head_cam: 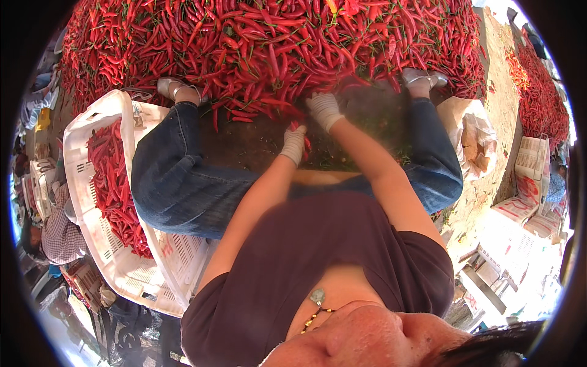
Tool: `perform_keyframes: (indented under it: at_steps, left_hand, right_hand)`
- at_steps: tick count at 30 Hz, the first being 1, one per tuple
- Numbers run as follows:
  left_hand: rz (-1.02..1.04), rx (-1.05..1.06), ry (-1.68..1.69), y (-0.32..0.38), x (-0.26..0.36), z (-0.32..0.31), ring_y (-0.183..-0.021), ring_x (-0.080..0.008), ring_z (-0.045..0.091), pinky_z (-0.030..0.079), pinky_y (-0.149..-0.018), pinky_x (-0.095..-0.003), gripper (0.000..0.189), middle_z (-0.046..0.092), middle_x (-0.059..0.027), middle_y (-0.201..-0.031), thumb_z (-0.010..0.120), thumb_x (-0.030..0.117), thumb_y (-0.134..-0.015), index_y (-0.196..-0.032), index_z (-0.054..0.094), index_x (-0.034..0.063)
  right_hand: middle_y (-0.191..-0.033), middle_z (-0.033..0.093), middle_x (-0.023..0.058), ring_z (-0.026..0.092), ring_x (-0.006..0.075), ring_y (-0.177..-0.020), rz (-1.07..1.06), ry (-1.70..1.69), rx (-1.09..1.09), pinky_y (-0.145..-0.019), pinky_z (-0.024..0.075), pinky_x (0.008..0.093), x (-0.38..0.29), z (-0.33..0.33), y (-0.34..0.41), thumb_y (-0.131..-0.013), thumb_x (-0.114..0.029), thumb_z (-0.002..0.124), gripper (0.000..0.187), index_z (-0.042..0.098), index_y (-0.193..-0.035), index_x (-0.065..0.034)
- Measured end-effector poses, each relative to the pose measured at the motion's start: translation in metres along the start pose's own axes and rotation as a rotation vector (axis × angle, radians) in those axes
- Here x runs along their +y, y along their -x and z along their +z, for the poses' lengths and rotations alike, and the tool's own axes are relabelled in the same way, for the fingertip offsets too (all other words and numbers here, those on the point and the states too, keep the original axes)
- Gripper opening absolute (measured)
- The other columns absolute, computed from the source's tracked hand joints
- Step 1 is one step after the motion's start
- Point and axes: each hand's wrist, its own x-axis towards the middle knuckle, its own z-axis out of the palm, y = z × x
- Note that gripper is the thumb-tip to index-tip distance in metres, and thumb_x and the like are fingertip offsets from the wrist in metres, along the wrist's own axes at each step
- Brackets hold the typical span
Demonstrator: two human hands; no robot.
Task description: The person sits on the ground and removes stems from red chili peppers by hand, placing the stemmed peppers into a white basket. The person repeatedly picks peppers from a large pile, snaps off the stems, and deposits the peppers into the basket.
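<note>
Ahead of me spreads a big heap of red chilli peppers, many with green stems. My left hand, in a white knit glove, is closed around a few red chilli peppers that stick out past the fingers. Farther forward, at the near edge of the heap, is my right hand, gloved the same way. Its fingers touch or nearly touch the peppers there; blur hides whether they grip any. Dark ground with loose green bits shows between my legs, below the heap.
Left of my leg stands a white plastic crate partly filled with red chillies. A pale sack sits by my right leg. Farther right are another chilli heap and white crates. At far left, another person's checked sleeve shows.
</note>
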Motion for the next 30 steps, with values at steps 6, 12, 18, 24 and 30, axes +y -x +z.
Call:
perform_keyframes:
  at_steps: [6, 12, 18, 24, 30]
  left_hand:
    - [0.390, -0.305, -0.278, -0.024, -0.033, 0.015, -0.091, -0.0204, 0.059, 0.047, -0.084, -0.0327, 0.051, 0.063, -0.0098, -0.101, 0.065, 0.016, -0.076, -0.124, 0.052, 0.0049]
    - [0.595, -0.639, -0.842, 0.036, 0.001, 0.027, -0.083, -0.0218, 0.061, 0.049, -0.077, -0.0323, 0.051, 0.065, -0.0092, -0.097, 0.071, 0.021, -0.073, -0.120, 0.054, 0.0084]
    - [0.740, -0.640, -1.559, 0.061, 0.023, 0.024, -0.086, -0.0323, 0.062, 0.049, -0.078, -0.0353, 0.060, 0.065, -0.0144, -0.098, 0.068, 0.022, -0.073, -0.128, 0.047, 0.0110]
    - [0.388, -0.382, -0.729, 0.006, -0.007, 0.009, -0.090, -0.0194, 0.057, 0.047, -0.077, -0.0324, 0.059, 0.061, -0.0072, -0.100, 0.067, 0.015, -0.072, -0.126, 0.046, 0.0040]
    - [0.110, -0.251, -0.124, 0.004, 0.012, 0.000, -0.084, -0.0233, 0.055, 0.047, -0.074, -0.0400, 0.061, 0.058, -0.0111, -0.101, 0.077, 0.035, -0.069, -0.116, 0.052, 0.0069]
  right_hand:
    - [-0.090, 0.062, 0.0109, 0.061, 0.0232, -0.085, 0.157, -0.941, 0.222, -0.073, 0.0487, 0.0353, 0.006, -0.002, 0.051, -0.081, -0.025, 0.065, 0.033, 0.060, -0.108, -0.0065]
    - [-0.076, 0.057, -0.0014, 0.051, 0.0114, -0.064, 0.627, -2.008, 0.190, -0.060, 0.0430, 0.0256, 0.012, -0.011, 0.129, -0.086, -0.028, 0.065, 0.027, 0.058, -0.105, -0.0102]
    - [-0.073, 0.053, -0.0014, 0.049, 0.0108, -0.060, 0.556, -2.565, 0.096, -0.053, 0.0427, 0.0262, 0.039, 0.005, 0.167, -0.086, -0.030, 0.065, 0.023, 0.058, -0.100, -0.0143]
    - [-0.100, 0.064, 0.0124, 0.064, 0.0286, -0.083, 0.367, -0.087, -0.157, -0.068, 0.0509, 0.0408, 0.072, -0.012, 0.117, -0.086, -0.028, 0.058, 0.033, 0.058, -0.113, -0.0101]
    - [-0.098, 0.065, 0.0126, 0.065, 0.0314, -0.087, 0.213, -0.134, 0.140, -0.070, 0.0520, 0.0429, 0.052, -0.036, 0.004, -0.084, -0.023, 0.053, 0.025, 0.061, -0.103, -0.0092]
